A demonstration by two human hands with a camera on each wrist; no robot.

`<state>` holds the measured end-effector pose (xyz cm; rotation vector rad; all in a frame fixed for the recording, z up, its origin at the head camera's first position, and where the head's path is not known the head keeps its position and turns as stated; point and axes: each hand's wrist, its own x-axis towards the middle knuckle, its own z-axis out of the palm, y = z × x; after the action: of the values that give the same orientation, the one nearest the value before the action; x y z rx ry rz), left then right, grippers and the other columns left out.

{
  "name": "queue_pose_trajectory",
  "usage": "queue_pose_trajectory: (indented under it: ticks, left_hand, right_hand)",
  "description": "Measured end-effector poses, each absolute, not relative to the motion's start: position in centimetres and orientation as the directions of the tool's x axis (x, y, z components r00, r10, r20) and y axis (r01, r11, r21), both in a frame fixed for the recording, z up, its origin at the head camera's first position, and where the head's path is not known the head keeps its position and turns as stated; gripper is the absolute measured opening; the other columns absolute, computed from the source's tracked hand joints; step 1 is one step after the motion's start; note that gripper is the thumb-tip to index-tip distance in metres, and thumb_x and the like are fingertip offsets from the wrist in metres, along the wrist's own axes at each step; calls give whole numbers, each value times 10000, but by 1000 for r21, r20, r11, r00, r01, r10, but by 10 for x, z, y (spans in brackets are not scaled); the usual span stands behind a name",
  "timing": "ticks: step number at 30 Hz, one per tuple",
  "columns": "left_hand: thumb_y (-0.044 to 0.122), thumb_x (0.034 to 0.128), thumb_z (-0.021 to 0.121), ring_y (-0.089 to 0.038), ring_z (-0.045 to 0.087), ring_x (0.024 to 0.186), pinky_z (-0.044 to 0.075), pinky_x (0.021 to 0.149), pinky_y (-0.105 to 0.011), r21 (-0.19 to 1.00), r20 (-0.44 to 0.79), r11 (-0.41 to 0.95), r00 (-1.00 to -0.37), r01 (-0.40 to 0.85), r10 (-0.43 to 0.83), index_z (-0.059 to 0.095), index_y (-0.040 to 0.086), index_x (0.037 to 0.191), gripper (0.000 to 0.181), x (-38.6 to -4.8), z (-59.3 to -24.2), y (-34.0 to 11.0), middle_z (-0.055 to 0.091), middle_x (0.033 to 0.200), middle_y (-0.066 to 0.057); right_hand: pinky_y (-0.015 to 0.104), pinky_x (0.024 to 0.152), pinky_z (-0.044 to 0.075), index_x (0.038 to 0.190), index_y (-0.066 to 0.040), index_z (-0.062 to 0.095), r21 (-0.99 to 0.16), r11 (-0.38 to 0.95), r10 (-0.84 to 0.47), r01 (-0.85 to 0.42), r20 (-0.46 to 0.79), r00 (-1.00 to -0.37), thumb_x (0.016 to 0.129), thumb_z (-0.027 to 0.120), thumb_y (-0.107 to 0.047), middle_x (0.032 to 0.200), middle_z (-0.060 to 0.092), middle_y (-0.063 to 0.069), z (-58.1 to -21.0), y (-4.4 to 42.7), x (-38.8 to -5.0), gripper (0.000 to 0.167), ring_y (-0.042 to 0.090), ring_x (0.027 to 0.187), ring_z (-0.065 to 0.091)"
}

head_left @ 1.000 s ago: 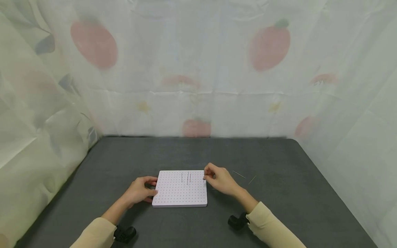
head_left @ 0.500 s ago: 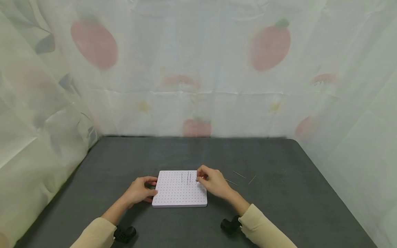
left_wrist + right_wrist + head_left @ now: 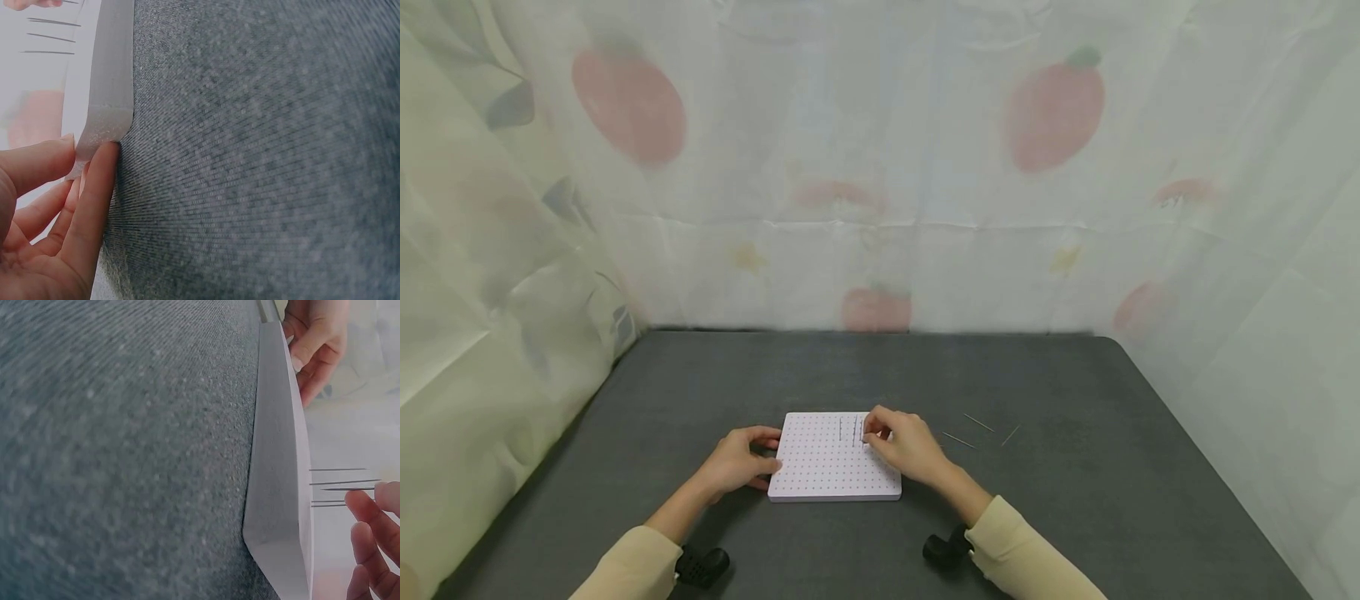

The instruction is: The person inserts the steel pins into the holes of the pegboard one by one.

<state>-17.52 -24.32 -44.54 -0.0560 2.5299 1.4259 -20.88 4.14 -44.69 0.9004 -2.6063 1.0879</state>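
A white pegboard [image 3: 820, 477] with rows of small holes lies flat on the dark table. My left hand [image 3: 735, 463] grips its left edge, with the thumb [image 3: 47, 164] on top and a finger against the side. Over the board's right half, my right hand [image 3: 907, 447] pinches a thin metal needle [image 3: 334, 489] between thumb and index finger. In the right wrist view, this needle's free tip stops short of the board. Several similar needles [image 3: 840, 429] stand upright in the board, close beside the right fingertips.
Loose needles lie on the grey tabletop [image 3: 1045, 500] right of the board: one long needle [image 3: 978, 422], one slanted needle [image 3: 1010, 436] and another needle [image 3: 958, 440] nearer the right hand. A patterned curtain [image 3: 880, 167] hangs behind the table.
My right hand has moved left over the board with the pinched needle, from the right edge to beside the standing needles. This uncovers a loose needle. My left hand stays put.
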Motion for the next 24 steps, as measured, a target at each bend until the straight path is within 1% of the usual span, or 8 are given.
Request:
queue_pose_trajectory:
  ticks: [6, 13, 17, 21, 24]
  left_hand:
    - [-3, 836, 722, -169, 673, 781, 633, 635, -365, 838, -226, 525, -971, -150, 84, 511, -80, 1355, 566, -175, -444, -242, 588, 1215, -240]
    - [-11, 834, 720, -172, 671, 777, 633, 634, -369, 844, -229, 514, -970, -153, 86, 511, -87, 1353, 565, -174, -443, -241, 585, 1209, -242]
    - [-13, 833, 720, -175, 678, 780, 634, 634, -370, 843, -228, 515, -970, -153, 86, 507, -88, 1355, 569, -174, -443, -241, 584, 1213, -247]
    - [-14, 835, 717, -177, 682, 787, 634, 635, -369, 842, -226, 517, -970, -151, 85, 505, -86, 1359, 570, -174, -443, -241, 584, 1216, -249]
    - [-15, 835, 715, -176, 681, 787, 634, 636, -368, 842, -225, 518, -971, -150, 84, 509, -86, 1355, 564, -174, -443, -241, 584, 1213, -247]
  right_hand:
    - [135, 628, 424, 882, -162, 656, -574, 565, -466, -593, 372, -803, 877, 696, -110, 791, 723, -53, -448, 40, -208, 67, 45, 713, 592]
    - [128, 606, 408, 896, -139, 662, -551, 594, -478, -586, 345, -808, 869, 699, -125, 787, 703, -57, -450, 38, -210, 47, 22, 694, 554]
    - [126, 584, 389, 873, -163, 650, -538, 611, -480, -581, 333, -812, 858, 701, -120, 750, 674, -54, -452, 37, -209, 69, -2, 663, 516]
    - [124, 580, 391, 853, -180, 639, -532, 612, -481, -586, 337, -809, 844, 707, -98, 737, 665, -57, -454, 37, -210, 108, -16, 653, 510]
    - [123, 573, 393, 851, -181, 639, -530, 611, -481, -588, 341, -808, 849, 708, -103, 731, 663, -59, -455, 37, -210, 105, -20, 645, 507]
